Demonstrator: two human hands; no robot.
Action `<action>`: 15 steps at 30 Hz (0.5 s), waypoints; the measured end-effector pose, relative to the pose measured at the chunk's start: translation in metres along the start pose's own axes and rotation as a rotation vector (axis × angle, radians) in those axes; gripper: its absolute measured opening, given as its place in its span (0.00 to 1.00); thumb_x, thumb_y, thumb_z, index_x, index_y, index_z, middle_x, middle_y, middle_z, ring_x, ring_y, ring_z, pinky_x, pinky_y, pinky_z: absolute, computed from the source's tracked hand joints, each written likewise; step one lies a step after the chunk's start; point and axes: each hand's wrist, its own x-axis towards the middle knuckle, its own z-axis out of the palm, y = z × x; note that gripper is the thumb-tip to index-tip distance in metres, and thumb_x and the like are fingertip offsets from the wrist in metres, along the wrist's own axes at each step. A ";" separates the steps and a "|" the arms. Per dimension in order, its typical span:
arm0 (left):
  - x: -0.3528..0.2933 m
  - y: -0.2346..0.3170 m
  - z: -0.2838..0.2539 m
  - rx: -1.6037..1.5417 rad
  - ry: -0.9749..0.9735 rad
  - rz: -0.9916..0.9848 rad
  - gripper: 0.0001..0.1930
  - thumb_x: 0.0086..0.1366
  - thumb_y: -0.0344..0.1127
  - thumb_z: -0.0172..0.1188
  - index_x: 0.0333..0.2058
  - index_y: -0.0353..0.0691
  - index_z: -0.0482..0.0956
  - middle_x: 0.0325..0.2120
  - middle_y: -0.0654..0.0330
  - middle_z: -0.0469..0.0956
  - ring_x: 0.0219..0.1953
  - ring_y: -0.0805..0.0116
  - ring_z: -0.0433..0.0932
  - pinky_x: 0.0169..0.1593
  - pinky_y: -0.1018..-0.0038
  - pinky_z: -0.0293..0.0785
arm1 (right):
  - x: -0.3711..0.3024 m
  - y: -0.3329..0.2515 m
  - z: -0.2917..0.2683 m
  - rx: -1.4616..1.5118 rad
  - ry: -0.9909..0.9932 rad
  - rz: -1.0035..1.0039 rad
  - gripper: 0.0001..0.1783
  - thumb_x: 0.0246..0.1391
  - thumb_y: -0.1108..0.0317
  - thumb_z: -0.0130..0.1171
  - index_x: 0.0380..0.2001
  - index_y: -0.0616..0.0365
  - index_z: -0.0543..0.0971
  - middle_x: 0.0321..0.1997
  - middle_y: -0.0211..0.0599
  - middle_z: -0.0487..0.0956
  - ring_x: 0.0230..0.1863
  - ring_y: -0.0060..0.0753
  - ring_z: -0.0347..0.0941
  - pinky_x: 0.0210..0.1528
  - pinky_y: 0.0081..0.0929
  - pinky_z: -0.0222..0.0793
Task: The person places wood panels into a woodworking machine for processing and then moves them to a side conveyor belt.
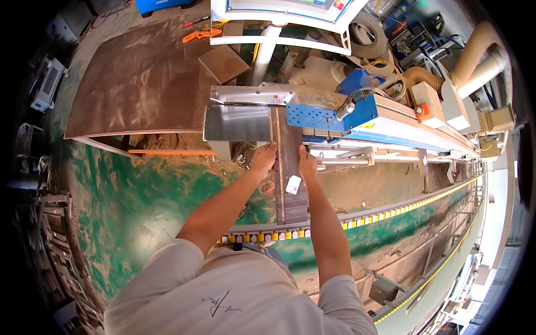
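Note:
A long dark brown board (289,148) with a lighter strip along its left side lies lengthwise in front of me. It carries a white label (292,184). My left hand (264,158) is closed on the board's left edge, and my right hand (306,164) grips the right edge opposite. The board's far end meets a smooth metal plate (237,124) and a blue perforated guard (315,117) of a long machine. Its near end reaches over a rail of yellow and white rollers (296,233).
A large brown-topped table (139,78) stands at the left, with a loose square panel (224,64) and an orange tool (200,36) near its right side. Above the machine is a control panel (285,11). Beige hoses (474,53) run at the far right. Dust covers the green floor (151,212).

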 end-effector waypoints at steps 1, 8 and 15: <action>0.015 -0.005 -0.006 0.052 0.069 0.041 0.24 0.72 0.52 0.53 0.49 0.33 0.76 0.40 0.56 0.80 0.38 0.63 0.80 0.42 0.63 0.78 | 0.004 -0.010 0.001 0.020 -0.039 -0.026 0.43 0.64 0.35 0.45 0.54 0.72 0.75 0.55 0.62 0.76 0.59 0.53 0.71 0.59 0.41 0.63; 0.020 -0.001 0.025 0.175 0.321 0.105 0.25 0.71 0.50 0.56 0.50 0.30 0.78 0.42 0.54 0.81 0.38 0.64 0.78 0.45 0.68 0.73 | 0.029 0.003 -0.009 0.193 -0.166 -0.184 0.43 0.63 0.33 0.45 0.52 0.70 0.77 0.49 0.59 0.79 0.54 0.50 0.74 0.58 0.37 0.65; 0.028 0.003 0.126 0.147 0.339 0.039 0.27 0.71 0.49 0.56 0.51 0.26 0.76 0.42 0.54 0.80 0.40 0.66 0.77 0.46 0.67 0.73 | 0.081 0.056 -0.073 0.117 -0.044 -0.234 0.38 0.65 0.36 0.43 0.27 0.66 0.79 0.26 0.60 0.77 0.33 0.66 0.73 0.35 0.49 0.66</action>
